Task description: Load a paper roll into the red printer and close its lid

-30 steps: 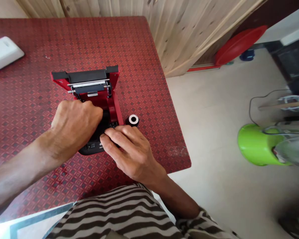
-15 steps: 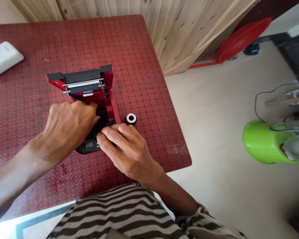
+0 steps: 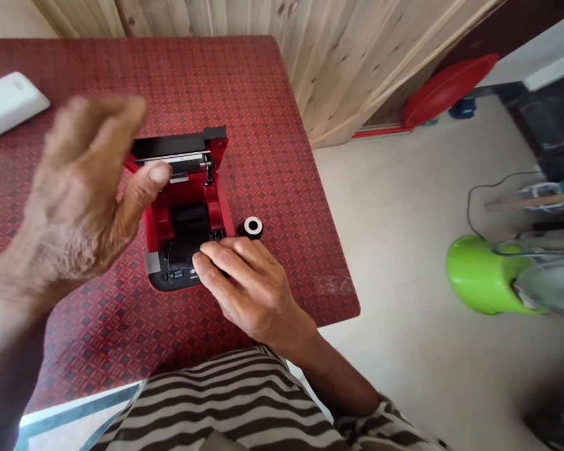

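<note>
A red and black label printer (image 3: 225, 210) stands on the table with its lid (image 3: 169, 145) raised. Inside the red bay lies a black label roll (image 3: 190, 219), and its black strip runs forward over the front panel. My right hand (image 3: 247, 288) is closed at the front right corner, fingertips pinching the strip's edge; the hand covers part of the panel. Held up over the printer's left side, my left hand (image 3: 89, 194) is blurred, with its thumb apart from the fingers and nothing in it. It hides the lid's left end. A small black roll with a white core (image 3: 253, 226) stands right of the printer.
The red patterned table (image 3: 272, 156) ends at a wooden panel wall (image 3: 244, 19) behind and drops off to a pale floor at right. A white case-like object (image 3: 12, 103) lies at the far left. On the floor are a green bucket (image 3: 479, 275) and a cable.
My left hand has come out of the printer's bay and lifted up and left, its fingers opening. The black roll inside now shows. My right hand stays at the front corner.
</note>
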`<state>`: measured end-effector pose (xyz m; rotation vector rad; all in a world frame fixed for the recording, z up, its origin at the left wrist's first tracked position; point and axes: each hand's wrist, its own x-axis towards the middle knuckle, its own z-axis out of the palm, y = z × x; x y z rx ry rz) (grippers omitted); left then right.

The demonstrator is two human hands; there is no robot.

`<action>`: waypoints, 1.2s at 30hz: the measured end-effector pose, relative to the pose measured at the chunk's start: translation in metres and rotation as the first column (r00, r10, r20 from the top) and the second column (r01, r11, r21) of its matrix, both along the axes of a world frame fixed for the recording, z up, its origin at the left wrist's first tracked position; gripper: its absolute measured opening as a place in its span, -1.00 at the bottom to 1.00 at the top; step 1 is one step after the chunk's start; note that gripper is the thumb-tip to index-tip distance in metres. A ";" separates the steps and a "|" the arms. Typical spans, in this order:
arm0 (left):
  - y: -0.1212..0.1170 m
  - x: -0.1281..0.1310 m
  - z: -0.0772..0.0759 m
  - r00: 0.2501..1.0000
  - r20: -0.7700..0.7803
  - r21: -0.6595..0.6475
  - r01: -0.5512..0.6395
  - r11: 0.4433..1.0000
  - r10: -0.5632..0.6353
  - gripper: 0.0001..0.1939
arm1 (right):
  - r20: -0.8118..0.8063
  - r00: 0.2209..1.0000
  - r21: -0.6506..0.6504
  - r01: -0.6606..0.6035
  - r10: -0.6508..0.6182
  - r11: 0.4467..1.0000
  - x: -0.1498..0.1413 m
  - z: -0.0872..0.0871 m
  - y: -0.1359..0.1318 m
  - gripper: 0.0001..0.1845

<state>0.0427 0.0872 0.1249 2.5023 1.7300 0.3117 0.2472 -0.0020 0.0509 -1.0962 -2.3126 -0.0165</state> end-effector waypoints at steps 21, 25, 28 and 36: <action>-0.076 -0.020 -0.071 0.935 0.051 0.270 0.326 0.906 -0.352 -0.22 | -0.133 0.991 0.034 0.030 -0.025 0.999 0.003 -0.006 -0.001 -0.87; -0.075 -0.019 -0.072 0.929 0.016 0.287 0.349 0.892 -0.369 -0.20 | -0.154 0.988 0.035 0.013 -0.008 0.999 0.002 -0.006 -0.001 -0.85; -0.077 -0.018 -0.073 0.932 0.017 0.291 0.342 0.893 -0.363 -0.22 | -0.150 0.989 0.035 0.017 -0.011 0.999 0.002 -0.007 -0.003 -0.84; -0.072 -0.019 -0.080 0.923 0.113 0.337 0.313 0.888 -0.368 -0.21 | -0.149 0.989 0.054 -0.003 0.011 0.999 0.004 -0.011 -0.003 -0.82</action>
